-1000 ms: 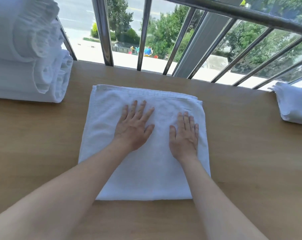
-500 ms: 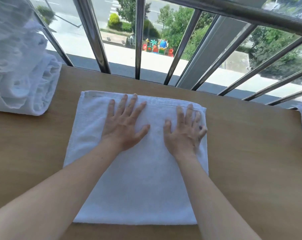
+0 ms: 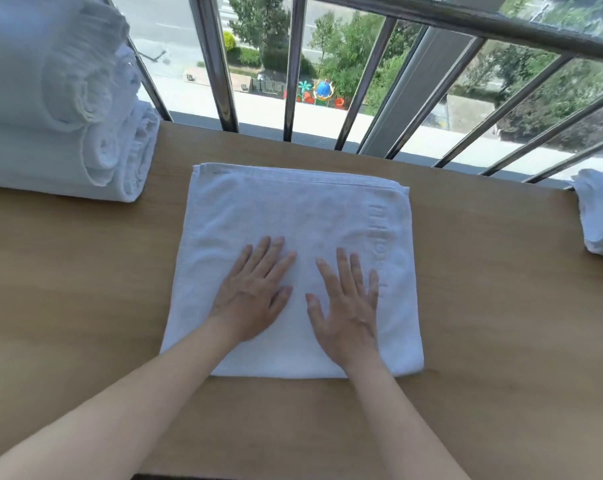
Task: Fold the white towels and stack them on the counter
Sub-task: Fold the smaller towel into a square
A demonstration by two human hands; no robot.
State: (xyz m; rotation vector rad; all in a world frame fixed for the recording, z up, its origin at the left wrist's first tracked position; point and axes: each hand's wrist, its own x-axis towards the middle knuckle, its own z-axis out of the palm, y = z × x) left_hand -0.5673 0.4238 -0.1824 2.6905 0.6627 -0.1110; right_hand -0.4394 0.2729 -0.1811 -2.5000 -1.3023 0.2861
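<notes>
A white towel [image 3: 293,216], folded into a square, lies flat in the middle of the wooden counter [image 3: 494,306]. My left hand [image 3: 251,292] presses flat on its near half with fingers straight and spread. My right hand [image 3: 348,306] lies flat beside it on the same towel, fingers straight. A stack of folded white towels [image 3: 61,116] stands on the counter at the far left. Another white towel [image 3: 601,216] lies at the right edge, cut off by the frame.
Metal railing bars [image 3: 217,64] and a top rail [image 3: 501,26] run along the counter's far edge in front of a window, with a street and trees far below. Bare wood shows on both sides of the middle towel.
Both hands have slid back from the towel's far part toward its near edge, staying flat on it. The camera view has shifted slightly.
</notes>
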